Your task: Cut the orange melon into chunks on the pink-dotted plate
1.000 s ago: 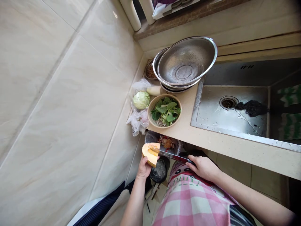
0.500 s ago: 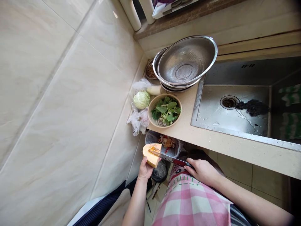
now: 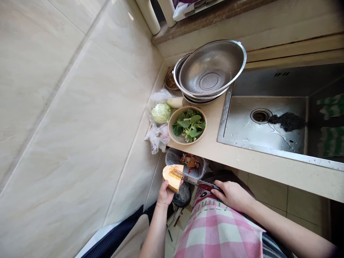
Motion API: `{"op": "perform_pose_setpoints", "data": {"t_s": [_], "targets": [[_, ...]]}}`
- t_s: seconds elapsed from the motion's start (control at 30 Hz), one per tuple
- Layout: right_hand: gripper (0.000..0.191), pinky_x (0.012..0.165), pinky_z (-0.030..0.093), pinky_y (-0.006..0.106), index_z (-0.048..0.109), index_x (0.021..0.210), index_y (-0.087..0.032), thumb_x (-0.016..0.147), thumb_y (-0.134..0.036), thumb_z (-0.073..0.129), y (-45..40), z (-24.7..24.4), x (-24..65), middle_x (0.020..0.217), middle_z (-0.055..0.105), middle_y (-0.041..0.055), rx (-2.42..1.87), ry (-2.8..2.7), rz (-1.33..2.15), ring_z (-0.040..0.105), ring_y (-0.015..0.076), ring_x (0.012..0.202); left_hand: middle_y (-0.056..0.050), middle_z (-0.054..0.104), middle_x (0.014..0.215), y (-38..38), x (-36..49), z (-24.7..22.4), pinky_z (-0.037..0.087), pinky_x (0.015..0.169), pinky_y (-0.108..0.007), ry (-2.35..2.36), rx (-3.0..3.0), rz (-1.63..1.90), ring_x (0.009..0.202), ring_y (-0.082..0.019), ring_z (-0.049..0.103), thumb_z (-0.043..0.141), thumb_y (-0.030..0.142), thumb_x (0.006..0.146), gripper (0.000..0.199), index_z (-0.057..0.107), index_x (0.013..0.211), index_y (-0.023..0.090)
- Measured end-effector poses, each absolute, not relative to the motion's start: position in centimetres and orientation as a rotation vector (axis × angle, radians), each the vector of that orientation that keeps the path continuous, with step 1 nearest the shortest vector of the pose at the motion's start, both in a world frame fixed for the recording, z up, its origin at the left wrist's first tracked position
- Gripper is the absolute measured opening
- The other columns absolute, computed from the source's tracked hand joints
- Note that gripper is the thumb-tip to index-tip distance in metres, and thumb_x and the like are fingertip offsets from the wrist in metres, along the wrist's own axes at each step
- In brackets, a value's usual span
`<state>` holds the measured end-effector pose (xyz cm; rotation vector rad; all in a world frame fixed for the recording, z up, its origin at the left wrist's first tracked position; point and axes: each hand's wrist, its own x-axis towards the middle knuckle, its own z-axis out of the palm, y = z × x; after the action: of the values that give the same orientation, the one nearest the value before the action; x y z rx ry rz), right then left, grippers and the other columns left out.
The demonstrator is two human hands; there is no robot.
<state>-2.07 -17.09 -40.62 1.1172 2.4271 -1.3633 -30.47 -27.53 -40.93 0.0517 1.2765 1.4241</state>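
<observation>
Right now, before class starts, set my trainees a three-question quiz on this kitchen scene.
1. Which hand holds the kitchen knife to the melon wedge?
2. True or false: the stainless steel colander is outside the sink.
3. Fill in the blank: the woven basket on the counter holds leafy ____.

Key: 1. the right hand; 2. true; 3. greens.
</observation>
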Motion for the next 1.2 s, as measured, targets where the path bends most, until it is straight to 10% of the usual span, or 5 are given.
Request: {"op": "perform_pose_setpoints", "data": {"t_s": [1.2], "targets": [[0.036, 0.058, 0.035, 0.025, 0.057, 0.087, -0.022, 0.091, -0.048, 0.033, -16.1, -40.6, -3.2, 0.078, 0.067, 0.0068, 1.229, 2.239, -1.510, 0.064, 0.0195, 0.071, -0.004, 0.054, 0.127, -27.1, -29.3, -41.0, 0.039, 0.099, -0.042, 1.508, 0.184, 1.505, 0.116, -0.026, 0.049, 0.073, 0.035, 0.063, 0.068, 0.046, 0.126, 0.033]]}}
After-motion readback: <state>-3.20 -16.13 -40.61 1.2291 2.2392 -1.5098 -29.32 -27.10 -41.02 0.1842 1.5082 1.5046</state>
